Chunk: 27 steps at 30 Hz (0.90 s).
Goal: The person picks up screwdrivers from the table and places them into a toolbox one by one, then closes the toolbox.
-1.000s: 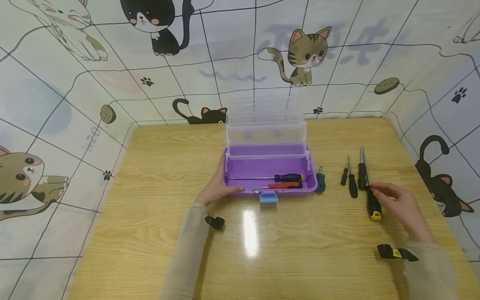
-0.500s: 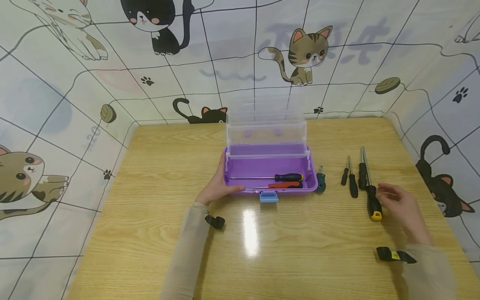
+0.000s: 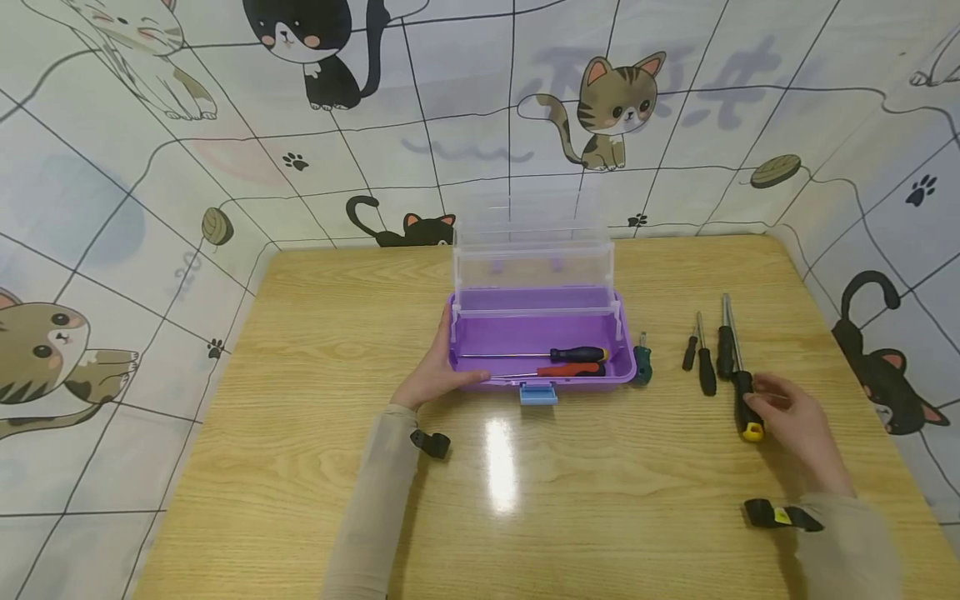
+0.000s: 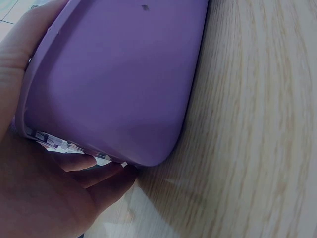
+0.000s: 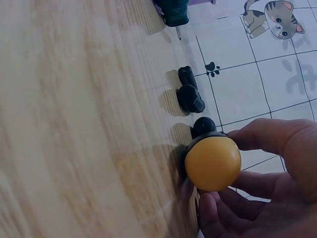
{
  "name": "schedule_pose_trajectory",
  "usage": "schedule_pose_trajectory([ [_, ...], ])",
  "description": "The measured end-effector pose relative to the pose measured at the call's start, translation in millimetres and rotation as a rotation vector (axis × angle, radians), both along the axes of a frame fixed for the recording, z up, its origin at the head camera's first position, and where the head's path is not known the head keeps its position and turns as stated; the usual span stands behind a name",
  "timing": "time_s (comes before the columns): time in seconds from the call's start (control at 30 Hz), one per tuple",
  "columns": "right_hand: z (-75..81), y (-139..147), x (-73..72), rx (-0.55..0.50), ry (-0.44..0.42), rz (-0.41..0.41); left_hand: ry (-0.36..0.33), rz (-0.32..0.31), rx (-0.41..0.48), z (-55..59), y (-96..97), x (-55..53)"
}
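At its left end, my left hand [image 3: 431, 379] grips the purple toolbox [image 3: 517, 335], thumb along the front rim. In the left wrist view, its fingers wrap round the corner of the purple wall [image 4: 124, 84]. The clear lid [image 3: 532, 271] stands raised. A black-handled screwdriver [image 3: 577, 355] and a red-handled screwdriver [image 3: 570, 370] lie inside. On the right, my right hand [image 3: 798, 425] holds the handle of a large black-and-yellow screwdriver [image 3: 748, 408] between thumb and fingers. Its yellow butt end [image 5: 213, 163] faces the right wrist camera.
Left of the held screwdriver lie several black ones: a thick-handled screwdriver [image 3: 724, 352], a slim screwdriver [image 3: 707, 372] and a small screwdriver [image 3: 688, 353]. A stubby green screwdriver [image 3: 642, 365] lies against the box's right end. Cat-patterned walls [image 3: 480, 125] border the wooden table [image 3: 315, 333].
My right hand drew slightly away from the large screwdriver, then came back to its handle, lower down. My left hand and the toolbox have stayed put.
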State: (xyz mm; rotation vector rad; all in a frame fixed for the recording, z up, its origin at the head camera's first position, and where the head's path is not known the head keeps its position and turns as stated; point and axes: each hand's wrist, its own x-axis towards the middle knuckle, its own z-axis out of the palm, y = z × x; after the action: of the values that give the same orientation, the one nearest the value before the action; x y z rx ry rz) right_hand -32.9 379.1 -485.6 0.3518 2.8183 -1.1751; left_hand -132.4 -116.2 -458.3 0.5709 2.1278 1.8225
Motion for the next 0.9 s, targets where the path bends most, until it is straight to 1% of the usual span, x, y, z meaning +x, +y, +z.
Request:
schedule_pose_trajectory([
  [0.27,-1.6,-3.7,-3.6,0.062,-0.036,0.013,-0.040,0.000,0.042,-1.3,-0.5,0.8],
  [0.4,-1.0,-5.2,-5.4,0.082,-0.043,0.019,-0.028,0.011,0.007,-0.1,-0.5,1.1],
  [0.6,-2.5,-4.4,-6.4,0.086,-0.045,-0.001,-0.036,0.010,-0.006,2.2,0.4,1.3],
  [0.83,-6.4,6.6,-7.5,0.099,0.018,-0.032,-0.024,0.007,-0.020,2.4,0.4,0.5],
  [0.9,-7.3,9.3,-8.1,0.096,0.023,-0.046,-0.024,0.008,-0.020,2.2,0.4,0.4],
])
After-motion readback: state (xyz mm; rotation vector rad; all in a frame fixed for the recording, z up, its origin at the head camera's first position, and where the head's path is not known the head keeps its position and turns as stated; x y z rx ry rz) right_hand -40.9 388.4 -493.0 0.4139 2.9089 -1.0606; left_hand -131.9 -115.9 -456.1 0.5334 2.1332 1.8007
